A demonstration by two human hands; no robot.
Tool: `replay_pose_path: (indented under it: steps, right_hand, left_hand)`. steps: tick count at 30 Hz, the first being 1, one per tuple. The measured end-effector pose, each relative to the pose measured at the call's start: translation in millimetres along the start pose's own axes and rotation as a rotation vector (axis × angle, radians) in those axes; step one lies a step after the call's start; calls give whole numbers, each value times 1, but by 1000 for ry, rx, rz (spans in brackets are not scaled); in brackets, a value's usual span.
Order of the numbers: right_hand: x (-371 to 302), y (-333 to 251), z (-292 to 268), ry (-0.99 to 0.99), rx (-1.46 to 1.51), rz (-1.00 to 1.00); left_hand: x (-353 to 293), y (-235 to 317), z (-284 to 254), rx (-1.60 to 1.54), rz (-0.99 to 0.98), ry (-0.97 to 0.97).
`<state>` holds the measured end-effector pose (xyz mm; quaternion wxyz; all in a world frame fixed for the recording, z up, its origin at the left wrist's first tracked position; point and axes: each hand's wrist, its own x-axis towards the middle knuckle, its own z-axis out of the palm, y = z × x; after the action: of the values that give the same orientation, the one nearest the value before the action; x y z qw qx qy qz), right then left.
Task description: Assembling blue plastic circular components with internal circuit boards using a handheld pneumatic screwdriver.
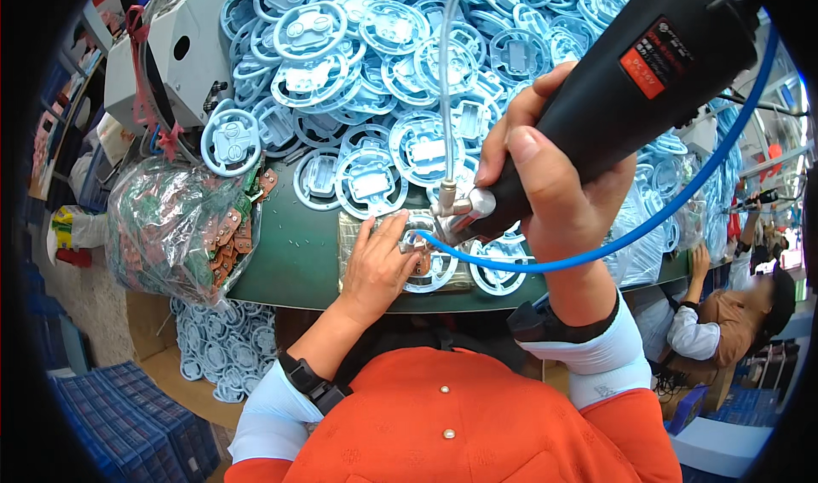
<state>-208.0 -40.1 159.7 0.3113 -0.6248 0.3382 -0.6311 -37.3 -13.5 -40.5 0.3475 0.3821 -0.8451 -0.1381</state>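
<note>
My right hand wraps round a black powered screwdriver, tilted with its metal nose pointing down and left. A blue hose and a clear tube join at that nose. Below it, a light blue plastic steering wheel part lies near the table's front edge, with a small brown-and-green circuit board piece on it. My left hand grips this part at its left side, fingertips close to the screwdriver's nose. The exact contact of the tip is hidden. Another wheel part lies just right.
A large heap of light blue wheel parts covers the back of the green table. At left sit a clear bag of circuit boards and a grey machine. A box below holds more wheel parts. A co-worker sits at right.
</note>
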Motion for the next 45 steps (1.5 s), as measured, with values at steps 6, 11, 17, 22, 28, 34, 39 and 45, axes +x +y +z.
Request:
replay_pose_path:
  steps: [6,11,17,22,28,34,39,45]
  right_hand:
    - [2,3,10,-112,-90,-27]
    - [24,-36,2,28,15,-55]
    - [24,-4,12,-10,7,-63]
    - [23,7,16,0,1,-58]
    - [25,12,14,-21,-30,-70]
    - [23,16,16,2,-74,-42]
    - [15,17,23,33,-6,-76]
    - [24,9,11,-22,-63,-68]
  left_hand:
    - [-5,-5,1,38,14,-50]
    - [-6,-10,-6,-198,-185,215]
    - [-9,4,-43,45,-91,210]
    - [-22,8,-29,48,71,-119]
    - [-21,7,-27,33,64,-119]
    - [-21,7,-27,30,60,-117]
    - [-17,11,-31,-2,56,-111]
    - [-14,6,-25,23,75,-130]
